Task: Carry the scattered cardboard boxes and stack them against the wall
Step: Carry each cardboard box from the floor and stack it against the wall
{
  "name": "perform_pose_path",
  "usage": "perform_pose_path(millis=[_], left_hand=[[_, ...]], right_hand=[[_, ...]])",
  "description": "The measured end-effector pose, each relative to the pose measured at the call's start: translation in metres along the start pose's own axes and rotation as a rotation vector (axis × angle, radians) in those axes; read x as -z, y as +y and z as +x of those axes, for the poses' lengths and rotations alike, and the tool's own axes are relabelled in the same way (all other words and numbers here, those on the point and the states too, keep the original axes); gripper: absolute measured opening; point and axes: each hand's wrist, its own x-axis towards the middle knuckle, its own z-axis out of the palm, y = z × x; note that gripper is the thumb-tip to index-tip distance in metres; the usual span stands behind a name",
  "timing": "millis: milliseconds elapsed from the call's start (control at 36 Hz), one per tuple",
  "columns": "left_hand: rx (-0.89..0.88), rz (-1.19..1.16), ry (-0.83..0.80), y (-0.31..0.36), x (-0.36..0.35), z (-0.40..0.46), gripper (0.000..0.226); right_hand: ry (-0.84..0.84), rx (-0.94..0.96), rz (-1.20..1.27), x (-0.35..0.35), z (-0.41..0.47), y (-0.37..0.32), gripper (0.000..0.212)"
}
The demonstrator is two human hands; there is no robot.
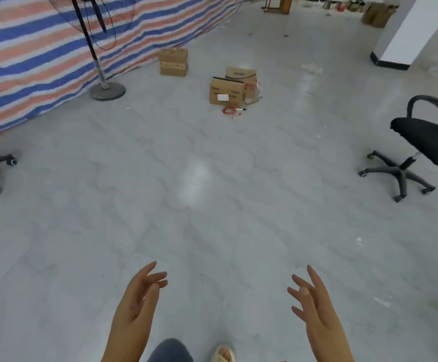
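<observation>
Two hands, left (137, 301) & right (313, 304), spread, empty, front box (225, 91) w/ white label, print unreadable

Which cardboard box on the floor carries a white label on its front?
The front box of the central pair; the box behind it and the box by the tarp show none.

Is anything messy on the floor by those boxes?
Yes. A red cord and pens lie loose on the floor just in front of the two boxes out in the middle. Both hands are empty.
</observation>
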Motion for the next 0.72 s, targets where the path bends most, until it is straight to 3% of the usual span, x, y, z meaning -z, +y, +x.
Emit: perform_pose_path(millis=[83, 250, 556, 722], left_hand=[[0.013, 0.020, 0.027, 0.011, -0.021, 0.033, 0.034], [0.069, 0.059, 0.042, 0.029, -0.062, 0.121, 0.036], [-0.048, 0.071, -0.065, 0.108, -0.148, 0.350, 0.037], [-0.051, 0.094, -0.149, 0.143, -0.187, 0.446, 0.038]], right_hand=[[-0.027, -0.007, -0.016, -0.004, 0.046, -0.012, 0.050], [-0.015, -0.045, -0.027, -0.016, 0.146, -0.022, 0.039], [0.127, -0.019, 0.074, -0.056, 0.355, -0.102, 0.042], [0.112, -0.027, 0.061, -0.080, 0.442, -0.143, 0.047]])
